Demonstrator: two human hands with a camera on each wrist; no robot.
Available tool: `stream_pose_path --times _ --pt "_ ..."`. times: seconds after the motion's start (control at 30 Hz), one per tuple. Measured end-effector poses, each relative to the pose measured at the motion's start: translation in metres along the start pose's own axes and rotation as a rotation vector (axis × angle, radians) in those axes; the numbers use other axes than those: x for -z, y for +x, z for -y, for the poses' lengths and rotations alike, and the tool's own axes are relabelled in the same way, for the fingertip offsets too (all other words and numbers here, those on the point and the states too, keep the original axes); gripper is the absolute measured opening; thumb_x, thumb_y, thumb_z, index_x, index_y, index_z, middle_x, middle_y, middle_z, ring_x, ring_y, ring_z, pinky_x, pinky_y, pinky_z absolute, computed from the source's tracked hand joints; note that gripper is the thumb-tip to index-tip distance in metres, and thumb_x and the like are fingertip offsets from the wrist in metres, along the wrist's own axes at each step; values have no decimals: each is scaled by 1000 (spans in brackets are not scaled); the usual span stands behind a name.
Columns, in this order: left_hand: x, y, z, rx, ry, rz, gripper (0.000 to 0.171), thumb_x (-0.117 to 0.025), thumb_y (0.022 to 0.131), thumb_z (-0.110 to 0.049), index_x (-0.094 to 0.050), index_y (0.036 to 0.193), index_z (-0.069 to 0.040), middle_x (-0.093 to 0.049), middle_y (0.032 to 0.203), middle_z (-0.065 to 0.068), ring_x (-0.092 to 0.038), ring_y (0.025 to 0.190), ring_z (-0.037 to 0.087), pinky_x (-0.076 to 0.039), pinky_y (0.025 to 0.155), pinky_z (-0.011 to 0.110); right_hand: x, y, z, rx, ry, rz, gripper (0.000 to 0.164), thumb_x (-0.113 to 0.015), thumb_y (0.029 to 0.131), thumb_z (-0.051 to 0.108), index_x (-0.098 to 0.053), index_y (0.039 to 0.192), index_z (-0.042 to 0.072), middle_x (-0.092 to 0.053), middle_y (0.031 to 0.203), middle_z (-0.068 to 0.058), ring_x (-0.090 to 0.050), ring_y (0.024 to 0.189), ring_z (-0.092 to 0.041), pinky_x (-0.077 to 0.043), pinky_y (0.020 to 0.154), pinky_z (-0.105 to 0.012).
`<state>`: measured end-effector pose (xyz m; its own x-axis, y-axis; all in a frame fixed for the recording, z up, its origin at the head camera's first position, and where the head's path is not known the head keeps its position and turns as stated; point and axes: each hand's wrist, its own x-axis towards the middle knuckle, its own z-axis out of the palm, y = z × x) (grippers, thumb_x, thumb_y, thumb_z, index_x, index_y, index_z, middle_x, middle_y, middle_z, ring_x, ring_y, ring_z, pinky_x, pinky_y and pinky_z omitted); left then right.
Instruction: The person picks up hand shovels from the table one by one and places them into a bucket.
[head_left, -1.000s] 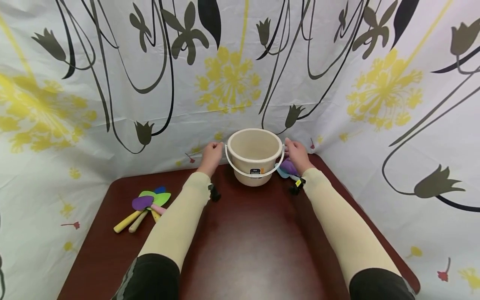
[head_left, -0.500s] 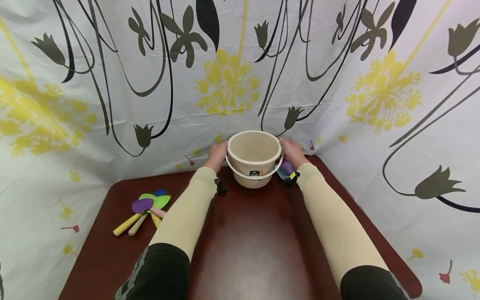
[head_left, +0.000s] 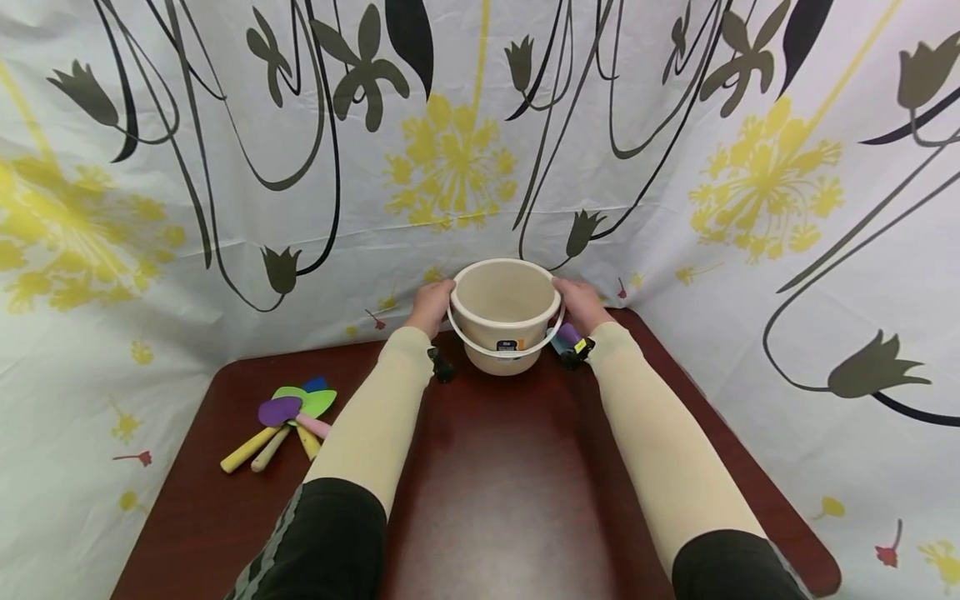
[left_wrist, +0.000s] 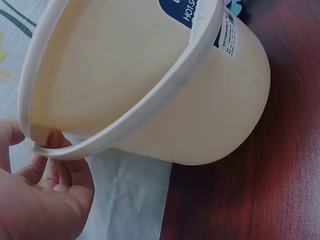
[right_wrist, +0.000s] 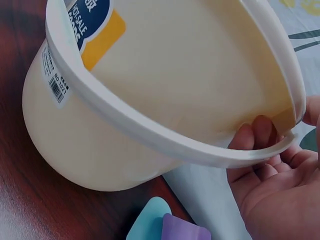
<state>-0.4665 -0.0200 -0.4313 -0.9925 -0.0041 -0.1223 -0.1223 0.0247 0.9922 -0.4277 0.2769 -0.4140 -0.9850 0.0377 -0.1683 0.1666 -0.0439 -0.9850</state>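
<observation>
Both the left hand (head_left: 431,307) and the right hand (head_left: 582,305) held the beige bucket (head_left: 483,333) at the tabletop's (head_left: 517,467) far edge, fingers (left_wrist: 75,172) curled round the handle (head_left: 507,354) where it met either side, the best purchase, I judged, on light, stiff, slightly slippery plastic.

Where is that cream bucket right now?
In the head view, the cream bucket is near the far edge of the table, between the left hand and the right hand.
</observation>
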Motion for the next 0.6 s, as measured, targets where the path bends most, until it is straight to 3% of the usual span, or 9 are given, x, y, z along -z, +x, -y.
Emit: stream_pose_path --times 0.13,0.27,0.4,0.6 --pt "2 0 3 3 -67 9 24 -62 111 -27 -67 96 -9 -55 70 -2 -51 64 13 -46 71 30 -1 8 -7 25 12 -26 51 -52 117 26 -57 148 -14 -69 114 -22 -70 84 -21 -58 71 -32" --pt "3 -1 4 8 -109 3 24 -63 111 -25 -72 105 -4 -57 74 -2 -54 66 12 -47 67 26 -1 16 -15 44 10 -59 53 -54 116 29 -59 148 -13 -71 116 -20 -71 91 -21 -58 69 -28" --pt "2 -3 3 23 -91 -11 31 -64 110 -26 -76 120 1 -63 89 1 -60 78 14 -51 73 26 -1 20 -19 57 4 -73 53 -53 116 30 -60 146 -13 -72 111 -17 -71 89 -21 -58 69 -29" --pt "2 -3 1 34 -29 -14 35 -64 110 -30 -77 125 -1 -66 99 3 -62 84 15 -53 81 29 0 22 -20 56 2 -83 54 -53 116 30 -58 150 -11 -68 125 -18 -69 100 -18 -59 79 -27"
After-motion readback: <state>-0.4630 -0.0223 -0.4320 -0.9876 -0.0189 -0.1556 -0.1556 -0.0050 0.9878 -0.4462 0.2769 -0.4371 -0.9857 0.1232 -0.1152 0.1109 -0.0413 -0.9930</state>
